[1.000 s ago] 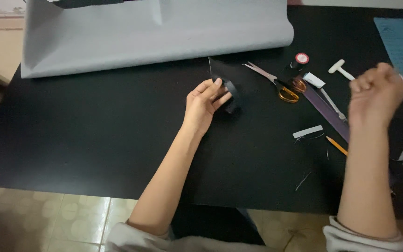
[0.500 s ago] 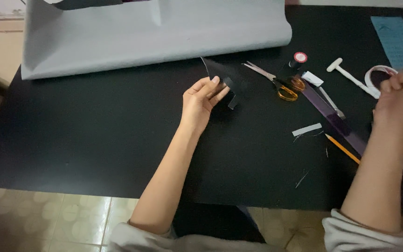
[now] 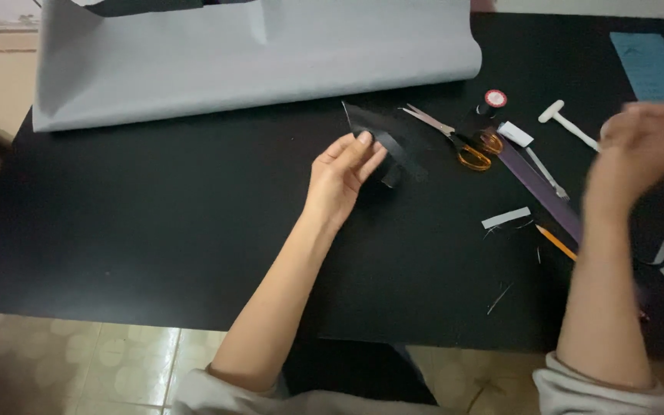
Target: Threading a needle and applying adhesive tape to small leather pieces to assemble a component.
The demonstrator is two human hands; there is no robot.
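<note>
My bare left hand point(image 3: 341, 178) lies forward with the forearm stretched out, fingers extended and close together, palm down. My bare right hand point(image 3: 639, 150) is raised and motion-blurred, fingers curled in loosely; its grip is unclear.

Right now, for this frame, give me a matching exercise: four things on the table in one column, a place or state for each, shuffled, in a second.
Things:
1. scissors
2. grey sheet
3. black paper piece
4. pencil

Places or states:
A. spread along the far edge of the black table
B. under the left hand fingertips
C. lying beside the right forearm, near a purple strip
D. lying shut, orange handles toward the right hand

Pairs: 1-D, 2-A, 3-B, 4-C
</note>
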